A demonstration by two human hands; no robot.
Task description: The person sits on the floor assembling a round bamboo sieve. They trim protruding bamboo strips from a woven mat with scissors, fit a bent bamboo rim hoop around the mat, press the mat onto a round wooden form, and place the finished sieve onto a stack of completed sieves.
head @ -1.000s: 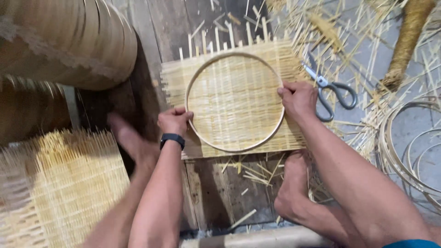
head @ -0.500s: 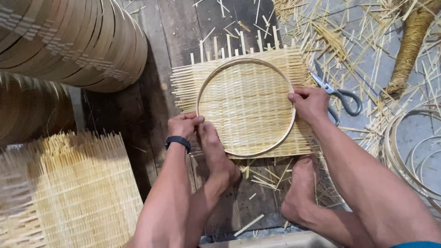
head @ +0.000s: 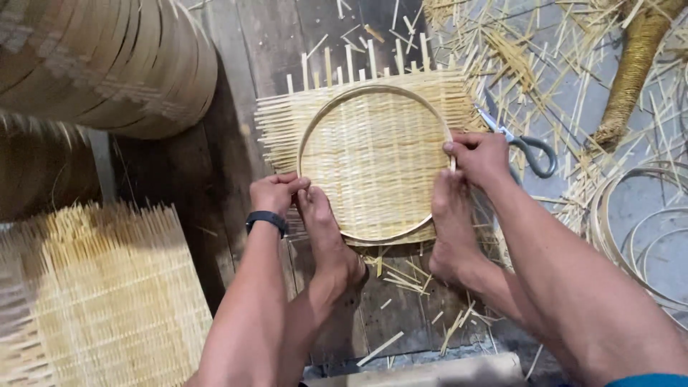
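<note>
A square woven bamboo mat (head: 373, 154) lies on the dark wooden floor with a round bamboo hoop (head: 358, 92) pressed onto it. My left hand (head: 276, 192) grips the hoop's left rim together with the mat edge; a black band sits on that wrist. My right hand (head: 479, 158) pinches the hoop's right rim. Both of my bare feet rest on the mat's near edge, the left foot (head: 326, 233) beside my left hand, the right foot (head: 451, 229) under my right hand.
Grey-handled scissors (head: 527, 147) lie right of the mat among scattered bamboo splints. A stack of bamboo rims (head: 107, 64) lies at the upper left, another woven mat (head: 100, 287) at the lower left. Loose hoops (head: 645, 222) and a rope-wrapped bundle (head: 631, 79) are at the right.
My feet have come forward onto the mat's near edge, first the left, then the right. Both hands have kept their hold on the hoop's rim.
</note>
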